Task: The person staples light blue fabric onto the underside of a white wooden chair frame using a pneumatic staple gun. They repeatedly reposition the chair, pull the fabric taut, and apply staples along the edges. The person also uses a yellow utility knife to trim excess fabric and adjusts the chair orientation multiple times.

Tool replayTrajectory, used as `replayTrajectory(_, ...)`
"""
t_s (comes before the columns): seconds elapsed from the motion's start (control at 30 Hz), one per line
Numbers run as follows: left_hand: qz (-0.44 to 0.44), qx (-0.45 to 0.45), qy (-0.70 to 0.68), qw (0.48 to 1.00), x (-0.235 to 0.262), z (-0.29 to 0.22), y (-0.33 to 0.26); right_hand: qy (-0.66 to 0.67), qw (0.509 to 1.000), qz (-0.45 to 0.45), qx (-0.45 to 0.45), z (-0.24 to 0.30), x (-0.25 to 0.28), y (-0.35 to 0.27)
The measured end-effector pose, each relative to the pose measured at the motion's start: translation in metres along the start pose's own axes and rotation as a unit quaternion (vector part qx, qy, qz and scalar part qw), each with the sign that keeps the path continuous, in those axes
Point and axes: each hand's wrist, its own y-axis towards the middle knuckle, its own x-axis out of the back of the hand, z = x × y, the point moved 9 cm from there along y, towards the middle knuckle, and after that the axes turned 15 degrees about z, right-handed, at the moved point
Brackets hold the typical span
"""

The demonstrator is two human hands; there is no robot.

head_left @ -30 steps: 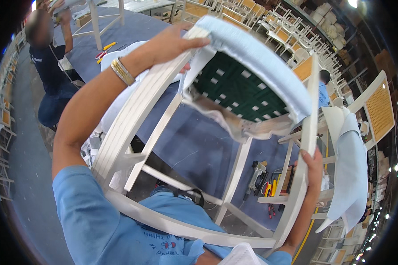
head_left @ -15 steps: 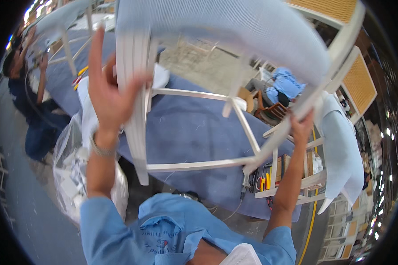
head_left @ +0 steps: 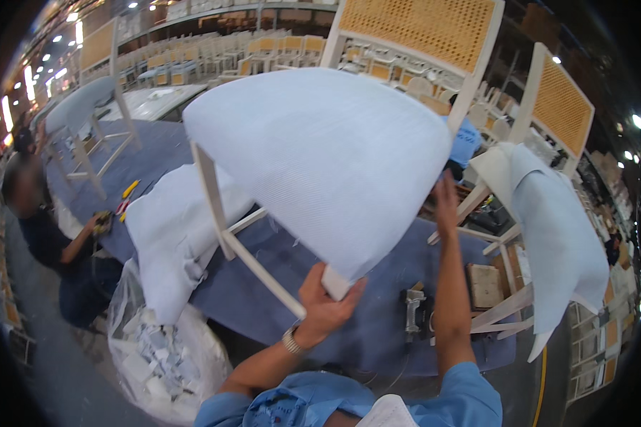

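Note:
I hold a white wooden chair (head_left: 320, 149) up over a blue-covered table (head_left: 263, 299). Its seat is wrapped in pale foam sheet and its cane back points away from me. My left hand (head_left: 324, 302) grips the near corner of the chair frame, at a leg joint under the seat. My right hand (head_left: 445, 203) presses against the right edge of the wrapped seat with its fingers extended upward. A white leg and rail (head_left: 224, 220) hang down on the left of the seat.
A crumpled foam sheet (head_left: 171, 235) lies on the table at left, above a clear bag of scraps (head_left: 157, 356). A staple gun (head_left: 413, 313) rests on the table. Another wrapped chair (head_left: 548, 213) stands at right. A person (head_left: 43, 235) crouches at far left. Rows of chairs fill the background.
The chair has been turned over from bottom-up to seat-up. My left hand has moved from the raised frame down to the near corner; my right hand has shifted onto the seat's right edge.

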Motion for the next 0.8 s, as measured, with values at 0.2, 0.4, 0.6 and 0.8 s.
replayTrajectory(0.2,-0.008,-0.042,0.031,0.999,-0.082,-0.009,0.008,-0.146,0.963,0.115,0.194,0.159,0.012,0.061)
replayTrajectory(0.4,0.155,-0.054,0.045,0.985,-0.129,-0.026,0.012,0.040,0.981,0.017,0.189,0.165,-0.006,-0.040)
replayTrajectory(0.6,0.350,-0.039,0.082,0.932,-0.170,-0.044,-0.002,0.227,0.960,-0.161,-0.005,0.100,0.029,-0.202)
replayTrajectory(0.8,0.032,-0.160,0.188,0.968,0.062,-0.043,-0.017,0.304,0.939,-0.161,0.009,0.095,0.010,-0.242)
